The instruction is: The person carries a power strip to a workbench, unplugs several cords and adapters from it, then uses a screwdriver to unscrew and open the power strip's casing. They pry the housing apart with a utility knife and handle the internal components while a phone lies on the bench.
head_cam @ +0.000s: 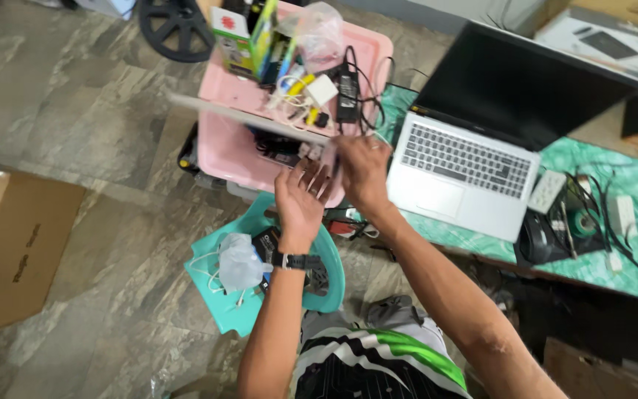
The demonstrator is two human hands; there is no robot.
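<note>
Head view: left hand (300, 193) open, fingers spread; right hand (361, 171) grips the thin grey panel's (249, 116) right end (blurred), lifted over the cluttered pink plastic tub (224, 144); sorting barely begun.

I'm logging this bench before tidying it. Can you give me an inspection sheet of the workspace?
Surface: green patterned table; grey stone floor.
Job's things: thin grey panel, motion-blurred, over the pink tub.
Clutter: small boxes, adapters and plugs in the tub; teal stool with a plastic bag; open laptop.
Hands: left hand open, fingers spread under the panel; right hand at the panel's end, grip blurred.
Cables: black leads in the tub, tangle at the table's right.
Surroundings: cardboard, black wheel.
</note>
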